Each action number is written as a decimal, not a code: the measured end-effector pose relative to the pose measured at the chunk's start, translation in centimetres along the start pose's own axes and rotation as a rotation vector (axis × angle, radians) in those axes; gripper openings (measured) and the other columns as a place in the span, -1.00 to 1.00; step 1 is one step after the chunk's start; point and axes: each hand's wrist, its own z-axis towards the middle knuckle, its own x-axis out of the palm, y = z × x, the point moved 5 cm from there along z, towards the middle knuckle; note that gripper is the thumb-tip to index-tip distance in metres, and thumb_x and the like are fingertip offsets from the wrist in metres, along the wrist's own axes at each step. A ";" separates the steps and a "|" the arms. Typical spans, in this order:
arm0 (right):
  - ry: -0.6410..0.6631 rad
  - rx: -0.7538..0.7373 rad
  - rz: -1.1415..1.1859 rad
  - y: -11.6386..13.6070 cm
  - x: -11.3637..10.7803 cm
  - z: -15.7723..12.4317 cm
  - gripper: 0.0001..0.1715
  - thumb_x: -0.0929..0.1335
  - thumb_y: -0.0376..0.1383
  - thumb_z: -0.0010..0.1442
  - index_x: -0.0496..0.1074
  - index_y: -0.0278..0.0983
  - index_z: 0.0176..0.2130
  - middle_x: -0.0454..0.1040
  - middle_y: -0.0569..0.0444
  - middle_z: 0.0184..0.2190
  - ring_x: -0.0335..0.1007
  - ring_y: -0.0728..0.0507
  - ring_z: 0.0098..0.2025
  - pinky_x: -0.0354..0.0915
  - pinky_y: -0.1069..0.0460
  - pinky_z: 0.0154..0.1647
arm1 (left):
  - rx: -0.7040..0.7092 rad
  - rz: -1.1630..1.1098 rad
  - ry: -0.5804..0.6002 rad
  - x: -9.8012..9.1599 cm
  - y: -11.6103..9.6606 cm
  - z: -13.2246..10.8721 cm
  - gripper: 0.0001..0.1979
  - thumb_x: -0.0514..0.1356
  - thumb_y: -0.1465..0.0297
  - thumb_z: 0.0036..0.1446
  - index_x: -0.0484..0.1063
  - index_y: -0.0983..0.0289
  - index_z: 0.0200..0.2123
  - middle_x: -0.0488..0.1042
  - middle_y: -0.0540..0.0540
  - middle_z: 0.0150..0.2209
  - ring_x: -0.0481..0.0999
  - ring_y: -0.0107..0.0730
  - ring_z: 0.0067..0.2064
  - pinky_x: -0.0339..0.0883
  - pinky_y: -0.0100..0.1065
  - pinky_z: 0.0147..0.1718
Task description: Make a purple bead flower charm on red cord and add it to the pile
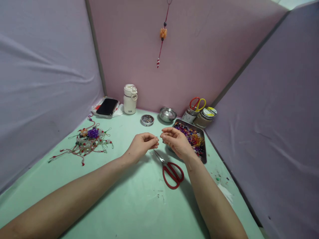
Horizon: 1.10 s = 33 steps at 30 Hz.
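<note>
My left hand (143,145) is pinched above the middle of the table, with a tiny clear piece at its fingertips, too small to name. Facing it across a narrow gap, my right hand (177,142) has its fingers curled and thumb and fingertips close together; what they hold, if anything, I cannot make out. Red-handled scissors (171,171) lie just below the hands, blades pointing up and left. Behind my right hand is a metal tray (204,153) filled with beads and threads in purple, orange and red.
Finished-looking beaded strings (92,141) lie heaped at left. Along the back stand a phone (107,106), a white bottle (130,101), a small round tin (147,120), a metal bowl (167,115) and jars (204,118), one with scissors. A beaded pendant (163,33) hangs on the pink wall.
</note>
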 end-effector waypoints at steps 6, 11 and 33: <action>0.048 -0.086 -0.085 0.7 0.7 -0.5 -0.62 0.52 -0.28 -0.09 0.42 -0.20 -0.23 0.53 0.11 -0.38 0.43 -0.05 -0.31 0.29 0.01 -0.23 | 0.026 -0.080 0.021 0.2 0.3 0.0 -0.75 0.35 0.24 -0.06 0.51 0.33 -0.41 0.54 0.05 -0.42 0.53 -0.41 -0.31 0.42 -0.22 -0.06; -0.008 -0.112 -0.155 0.8 0.2 -0.4 -0.68 0.51 -0.25 -0.08 0.49 -0.20 -0.25 0.54 0.07 -0.29 0.42 -0.07 -0.25 0.29 0.00 -0.20 | 0.048 -0.161 0.011 0.2 0.5 0.0 -0.72 0.37 0.23 -0.08 0.50 0.33 -0.39 0.55 0.07 -0.40 0.54 -0.39 -0.30 0.42 -0.19 -0.04; -0.057 -0.269 -0.427 1.8 0.8 -1.0 -0.84 0.44 -0.19 0.06 0.56 -0.20 -0.49 0.48 0.07 -0.46 0.32 -0.09 -0.37 0.22 -0.01 -0.29 | 0.146 0.121 0.044 0.2 0.4 0.0 -0.80 0.29 0.30 -0.01 0.53 0.32 -0.35 0.59 0.14 -0.32 0.56 -0.27 -0.23 0.40 -0.19 -0.07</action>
